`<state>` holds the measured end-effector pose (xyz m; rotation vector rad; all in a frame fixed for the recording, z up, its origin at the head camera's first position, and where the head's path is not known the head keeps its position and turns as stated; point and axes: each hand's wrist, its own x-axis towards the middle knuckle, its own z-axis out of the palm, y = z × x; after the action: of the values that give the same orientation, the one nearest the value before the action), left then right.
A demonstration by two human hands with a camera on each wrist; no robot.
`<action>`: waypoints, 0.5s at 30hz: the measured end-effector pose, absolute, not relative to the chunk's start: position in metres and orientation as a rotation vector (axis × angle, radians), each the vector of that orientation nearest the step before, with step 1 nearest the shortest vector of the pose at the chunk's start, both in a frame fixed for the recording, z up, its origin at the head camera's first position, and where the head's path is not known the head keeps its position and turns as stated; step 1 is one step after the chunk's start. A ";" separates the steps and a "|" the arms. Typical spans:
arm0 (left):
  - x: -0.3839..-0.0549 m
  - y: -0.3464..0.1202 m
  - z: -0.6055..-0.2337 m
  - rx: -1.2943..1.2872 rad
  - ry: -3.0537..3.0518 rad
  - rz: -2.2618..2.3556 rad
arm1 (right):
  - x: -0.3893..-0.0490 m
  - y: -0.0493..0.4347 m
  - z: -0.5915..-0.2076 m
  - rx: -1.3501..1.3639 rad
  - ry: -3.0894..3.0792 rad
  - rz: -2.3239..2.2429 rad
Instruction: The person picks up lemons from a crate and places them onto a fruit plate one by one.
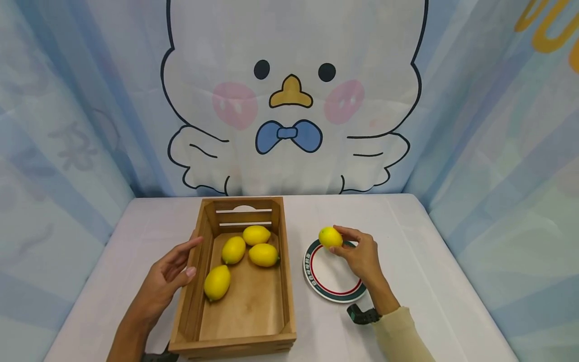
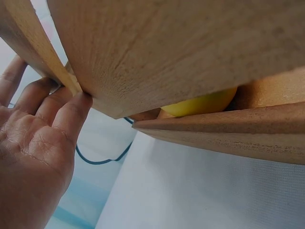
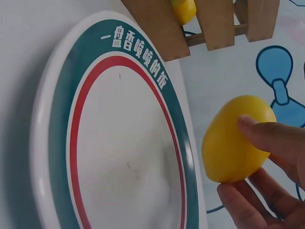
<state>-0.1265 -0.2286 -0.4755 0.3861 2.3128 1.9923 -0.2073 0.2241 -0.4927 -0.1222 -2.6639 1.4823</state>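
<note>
A yellow lemon (image 1: 330, 237) is pinched between the thumb and fingertips of my right hand (image 1: 360, 255). It is held over the far rim of a white plate (image 1: 334, 271) with a green band and red ring. In the right wrist view, the lemon (image 3: 238, 138) shows beside the plate's edge, thumb on top and fingers underneath. My left hand (image 1: 165, 279) touches the left side of a wooden crate (image 1: 235, 344); in the left wrist view its fingertips meet the slats. Inside the crate, several lemons (image 1: 217, 283) lie toward the back and left.
A white cloth (image 1: 434, 301) covers the table beneath the crate and plate. Behind it hangs a curtain (image 1: 289, 171) printed with a cartoon bird, and further curtains (image 1: 511, 166) close in both sides. The crate stands left of the plate with a narrow strip of cloth between them.
</note>
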 end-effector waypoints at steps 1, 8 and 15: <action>-0.126 -0.229 -0.476 0.389 2.309 1.997 | -0.208 0.224 -0.494 -0.120 -2.670 1.473; -0.126 -0.230 -0.478 0.401 2.308 2.004 | -0.208 0.226 -0.502 -0.113 -2.726 1.393; -0.127 -0.230 -0.478 0.398 2.316 2.000 | -0.209 0.226 -0.507 -0.108 -2.746 1.327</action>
<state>-0.1270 -0.2298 -0.4781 0.3978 2.3156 1.9997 -0.2091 0.2258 -0.5072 -0.1082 -2.7459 1.3275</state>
